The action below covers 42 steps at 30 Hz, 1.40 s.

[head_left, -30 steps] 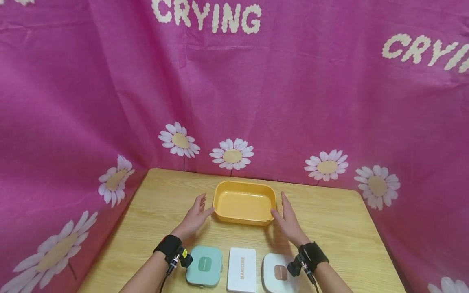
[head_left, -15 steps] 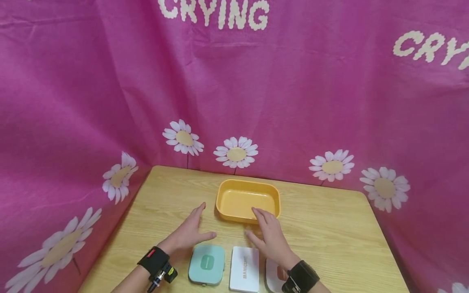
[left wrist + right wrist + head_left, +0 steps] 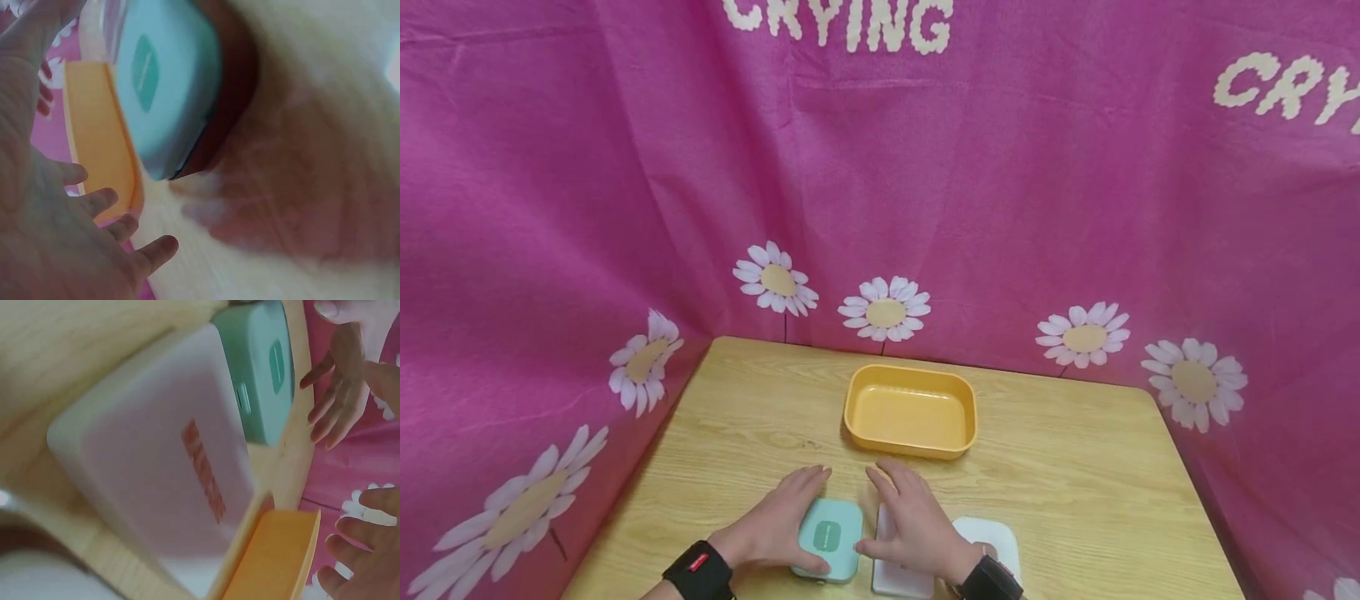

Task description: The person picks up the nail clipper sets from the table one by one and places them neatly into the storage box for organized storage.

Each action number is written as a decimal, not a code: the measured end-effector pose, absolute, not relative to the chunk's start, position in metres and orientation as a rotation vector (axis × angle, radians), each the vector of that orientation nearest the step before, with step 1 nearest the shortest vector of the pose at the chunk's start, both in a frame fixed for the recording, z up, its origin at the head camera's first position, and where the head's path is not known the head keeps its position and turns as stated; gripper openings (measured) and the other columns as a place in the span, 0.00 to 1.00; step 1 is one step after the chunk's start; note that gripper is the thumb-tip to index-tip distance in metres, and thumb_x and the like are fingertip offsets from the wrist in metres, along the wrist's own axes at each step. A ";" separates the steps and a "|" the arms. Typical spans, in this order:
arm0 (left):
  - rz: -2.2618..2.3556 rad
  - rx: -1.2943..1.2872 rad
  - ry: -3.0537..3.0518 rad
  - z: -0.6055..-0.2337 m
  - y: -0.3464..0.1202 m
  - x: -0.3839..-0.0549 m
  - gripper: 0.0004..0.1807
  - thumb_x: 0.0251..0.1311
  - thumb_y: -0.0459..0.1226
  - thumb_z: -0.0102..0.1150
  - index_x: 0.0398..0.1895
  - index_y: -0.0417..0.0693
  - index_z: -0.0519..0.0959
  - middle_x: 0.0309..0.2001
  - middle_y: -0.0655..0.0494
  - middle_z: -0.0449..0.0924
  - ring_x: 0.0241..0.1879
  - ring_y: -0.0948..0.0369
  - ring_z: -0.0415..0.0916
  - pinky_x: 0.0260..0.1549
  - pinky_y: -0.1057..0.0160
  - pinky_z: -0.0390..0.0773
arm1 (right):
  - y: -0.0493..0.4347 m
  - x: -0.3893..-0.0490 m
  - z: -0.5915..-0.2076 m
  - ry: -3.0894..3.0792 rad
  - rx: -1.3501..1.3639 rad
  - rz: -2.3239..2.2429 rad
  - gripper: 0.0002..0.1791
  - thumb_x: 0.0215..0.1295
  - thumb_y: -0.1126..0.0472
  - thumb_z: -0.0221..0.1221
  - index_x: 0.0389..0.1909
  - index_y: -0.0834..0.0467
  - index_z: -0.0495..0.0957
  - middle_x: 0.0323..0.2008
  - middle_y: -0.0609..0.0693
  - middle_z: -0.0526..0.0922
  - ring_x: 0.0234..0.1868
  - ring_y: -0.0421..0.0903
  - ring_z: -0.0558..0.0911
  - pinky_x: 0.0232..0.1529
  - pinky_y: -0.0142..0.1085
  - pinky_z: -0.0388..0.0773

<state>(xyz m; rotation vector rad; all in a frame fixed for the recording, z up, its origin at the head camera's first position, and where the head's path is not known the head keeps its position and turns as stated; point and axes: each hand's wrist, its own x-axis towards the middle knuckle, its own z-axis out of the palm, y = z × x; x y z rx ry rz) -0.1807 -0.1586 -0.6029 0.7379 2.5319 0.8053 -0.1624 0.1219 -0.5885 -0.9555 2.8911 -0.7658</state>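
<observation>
Head view: green case [image 3: 829, 536], wood-grain table [image 3: 1060, 483], pink curtain [image 3: 1000, 192].

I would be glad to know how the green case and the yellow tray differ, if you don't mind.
The green case is closed on top, whereas the yellow tray is open and shows its inside.
The green case is smaller and nearly square; the yellow tray is a wider oblong.
The green case lies nearer the person, while the yellow tray sits farther back.
Both have rounded corners.
</observation>
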 end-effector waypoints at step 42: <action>0.620 0.786 2.636 -0.646 -0.159 -0.164 0.65 0.45 0.69 0.72 0.81 0.44 0.59 0.73 0.48 0.67 0.70 0.49 0.66 0.72 0.33 0.63 | 0.065 -0.142 -0.641 2.803 -0.987 -0.585 0.64 0.46 0.44 0.81 0.80 0.62 0.59 0.74 0.63 0.64 0.72 0.56 0.69 0.67 0.42 0.77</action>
